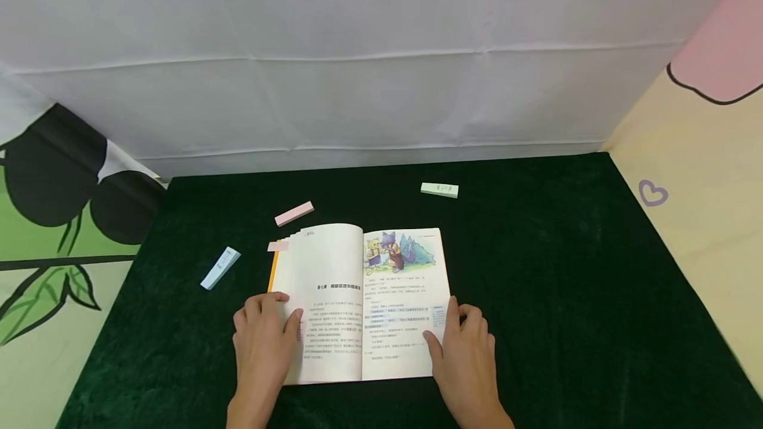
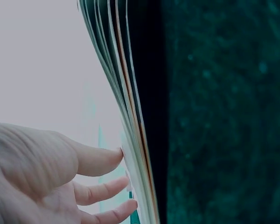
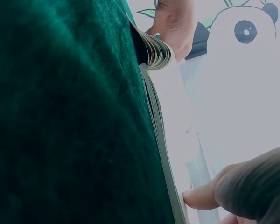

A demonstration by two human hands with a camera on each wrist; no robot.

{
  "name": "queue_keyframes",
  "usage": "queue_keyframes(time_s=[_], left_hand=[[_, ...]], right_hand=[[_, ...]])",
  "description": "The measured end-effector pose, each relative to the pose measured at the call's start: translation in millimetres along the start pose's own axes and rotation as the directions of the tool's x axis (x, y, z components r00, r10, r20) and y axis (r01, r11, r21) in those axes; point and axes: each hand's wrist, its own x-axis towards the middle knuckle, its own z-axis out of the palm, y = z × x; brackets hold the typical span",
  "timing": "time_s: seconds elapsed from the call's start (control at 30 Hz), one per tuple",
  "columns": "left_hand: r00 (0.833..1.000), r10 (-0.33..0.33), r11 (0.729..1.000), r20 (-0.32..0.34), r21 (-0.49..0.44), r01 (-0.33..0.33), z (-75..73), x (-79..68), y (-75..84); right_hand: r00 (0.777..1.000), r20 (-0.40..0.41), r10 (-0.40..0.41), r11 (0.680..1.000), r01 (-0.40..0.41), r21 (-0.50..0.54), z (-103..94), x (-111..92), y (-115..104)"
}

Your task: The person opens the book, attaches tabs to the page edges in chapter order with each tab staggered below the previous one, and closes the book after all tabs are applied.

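An open book (image 1: pixel 334 333) lies on the dark green cloth, text on its left page and a colour drawing above text on its right page. My left hand (image 1: pixel 263 339) holds the book's left edge, its thumb on the page. In the left wrist view its thumb (image 2: pixel 100 161) meets the edge of the curved pages (image 2: pixel 126 116). At the right edge, my right hand (image 1: pixel 467 356) grips the book, thumb over the page and fingers along the side. A pink tab (image 1: pixel 278 245) sticks out from the upper left edge. Some fingertips are hidden.
Around the book lie a blue-white sticky-note pad (image 1: pixel 220 269) at left, a pink pad (image 1: pixel 294 213) above, and a green pad (image 1: pixel 440 190) with handwriting farther back. The green cloth (image 1: pixel 566 283) covers the table. A white curtain (image 1: pixel 369 98) hangs behind, with printed cloth at both sides.
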Motion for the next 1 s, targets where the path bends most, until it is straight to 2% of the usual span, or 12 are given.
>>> queue_keyframes(time_s=[0.3,0.47,0.8,1.0], left_hand=[[0.993,0.113,0.994,0.017,-0.006,-0.113,-2.4,1.6,0.4],[0.988,0.152,0.988,0.033,-0.004,-0.152,-3.0,2.9,2.0],[0.989,0.150,0.989,0.019,-0.021,-0.150,-0.6,-1.6,7.8],[0.985,0.167,0.986,0.027,-0.021,-0.167,3.1,-4.6,14.8]], right_hand=[[1.000,-0.015,-0.019,1.000,0.019,-0.013,-1.3,0,0],[0.999,-0.030,-0.026,1.000,0.026,-0.009,-1.4,1,0],[0.998,-0.049,-0.029,0.999,0.030,0.022,-5.6,-2,-2],[0.994,-0.089,-0.060,0.997,0.064,0.041,-7.7,-5,-5]])
